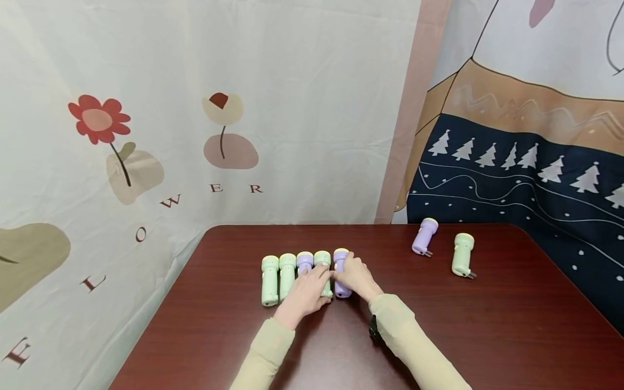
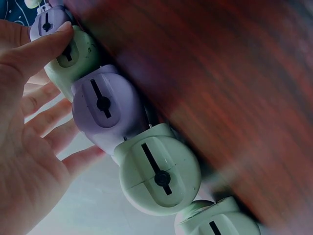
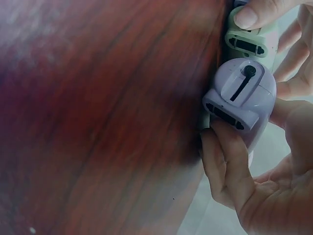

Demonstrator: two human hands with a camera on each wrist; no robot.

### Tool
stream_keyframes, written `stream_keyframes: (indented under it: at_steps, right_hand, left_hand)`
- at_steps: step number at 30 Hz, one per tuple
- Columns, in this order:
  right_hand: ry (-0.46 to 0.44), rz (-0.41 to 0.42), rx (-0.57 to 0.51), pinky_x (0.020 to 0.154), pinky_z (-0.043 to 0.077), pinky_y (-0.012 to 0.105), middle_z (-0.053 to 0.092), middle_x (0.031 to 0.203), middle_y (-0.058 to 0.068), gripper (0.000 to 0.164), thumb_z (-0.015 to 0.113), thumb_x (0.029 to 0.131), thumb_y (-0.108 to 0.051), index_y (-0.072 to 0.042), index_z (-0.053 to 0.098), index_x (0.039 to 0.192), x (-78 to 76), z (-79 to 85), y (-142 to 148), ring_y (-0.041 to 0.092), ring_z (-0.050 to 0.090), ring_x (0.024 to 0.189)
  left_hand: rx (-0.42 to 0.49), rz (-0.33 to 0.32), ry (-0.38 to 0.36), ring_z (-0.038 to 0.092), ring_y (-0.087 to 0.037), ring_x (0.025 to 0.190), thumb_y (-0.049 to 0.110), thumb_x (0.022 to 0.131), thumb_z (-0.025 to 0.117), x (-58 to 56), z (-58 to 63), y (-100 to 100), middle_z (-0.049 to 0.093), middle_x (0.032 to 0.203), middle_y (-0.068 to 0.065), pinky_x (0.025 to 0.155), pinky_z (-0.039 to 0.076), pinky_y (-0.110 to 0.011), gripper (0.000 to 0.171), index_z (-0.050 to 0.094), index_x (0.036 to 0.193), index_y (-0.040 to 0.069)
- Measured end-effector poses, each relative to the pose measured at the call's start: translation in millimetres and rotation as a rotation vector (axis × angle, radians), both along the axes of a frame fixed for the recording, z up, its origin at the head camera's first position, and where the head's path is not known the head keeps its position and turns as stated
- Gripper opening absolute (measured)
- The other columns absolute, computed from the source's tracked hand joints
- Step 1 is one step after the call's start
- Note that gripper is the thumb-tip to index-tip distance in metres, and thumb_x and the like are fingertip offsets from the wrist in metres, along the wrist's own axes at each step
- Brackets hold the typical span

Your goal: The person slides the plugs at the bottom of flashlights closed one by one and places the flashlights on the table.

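Note:
A row of small flashlights stands side by side on the table [image 1: 234,336]. From the left come two light green flashlights [image 1: 270,280], a purple one [image 1: 305,260], then another green flashlight [image 1: 322,257]. My left hand [image 1: 303,292] lies over that last green one and holds it, thumb on its near end and fingers spread across its top. At the row's right end, my right hand [image 1: 358,277] grips a purple flashlight [image 3: 244,93], fingertips tucked at its right side. A narrow gap shows between this one and its green neighbour in the head view.
Farther right on the table lie another purple flashlight [image 1: 425,236] and another green flashlight [image 1: 462,254], both with plug prongs sticking out. Behind the table hang a pale curtain [image 1: 317,108] with flower prints and a dark tree-patterned cloth [image 1: 512,179].

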State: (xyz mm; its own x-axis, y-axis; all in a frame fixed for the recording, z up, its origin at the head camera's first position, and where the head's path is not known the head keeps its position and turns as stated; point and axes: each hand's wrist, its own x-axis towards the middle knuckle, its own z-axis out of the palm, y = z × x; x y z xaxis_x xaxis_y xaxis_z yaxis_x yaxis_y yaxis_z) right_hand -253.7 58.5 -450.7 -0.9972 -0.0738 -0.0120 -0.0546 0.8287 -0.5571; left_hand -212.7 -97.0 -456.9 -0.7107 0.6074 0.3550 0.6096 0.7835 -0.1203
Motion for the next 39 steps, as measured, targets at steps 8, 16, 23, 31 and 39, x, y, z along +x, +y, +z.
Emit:
stream_keyframes:
  at_steps: [8,16,23,31,39]
  right_hand:
    - [0.028,0.022,0.013,0.080,0.053,0.048,0.061,0.106,0.034,0.072,0.066,0.084,-0.035,0.017,0.040,0.127,1.9,-1.7,-1,0.044,0.064,0.096]
    - [0.031,0.057,0.009,0.073,0.053,0.045,0.064,0.100,0.032,0.070,0.063,0.086,-0.038,0.016,0.043,0.125,2.5,-2.0,3,0.038,0.066,0.088]
    - [0.030,0.083,0.018,0.080,0.052,0.047,0.064,0.113,0.028,0.065,0.057,0.091,-0.037,0.013,0.044,0.131,2.7,-1.3,11,0.035,0.066,0.098]
    - [0.026,0.052,0.036,0.089,0.050,0.053,0.058,0.127,0.027,0.066,0.056,0.092,-0.040,0.007,0.042,0.136,2.6,0.5,25,0.040,0.060,0.112]
    - [0.042,0.023,0.051,0.088,0.050,0.054,0.057,0.128,0.026,0.061,0.057,0.093,-0.038,0.005,0.044,0.135,3.5,2.2,47,0.039,0.060,0.112]
  left_hand:
    - [0.000,-0.010,0.037,0.058,-0.020,0.114,0.036,0.066,0.083,-1.7,-2.9,0,0.060,0.118,-0.004,0.081,0.049,-0.039,0.060,0.057,0.113,0.010]
    - [0.016,-0.002,-0.011,0.056,-0.021,0.116,0.033,0.067,0.083,-0.6,-1.2,1,0.059,0.120,-0.006,0.084,0.049,-0.042,0.062,0.055,0.118,0.009]
    - [0.011,0.036,-0.077,0.052,-0.028,0.123,0.033,0.069,0.082,2.5,2.4,6,0.056,0.129,-0.008,0.093,0.047,-0.049,0.066,0.053,0.124,0.010]
    - [-0.023,0.037,-0.110,0.049,-0.033,0.126,0.035,0.072,0.080,2.8,4.9,17,0.053,0.132,-0.008,0.097,0.045,-0.052,0.065,0.054,0.125,0.010]
    - [-0.058,0.013,-0.079,0.048,-0.032,0.130,0.037,0.073,0.079,1.2,2.7,26,0.053,0.136,-0.006,0.097,0.046,-0.053,0.066,0.054,0.129,0.013]
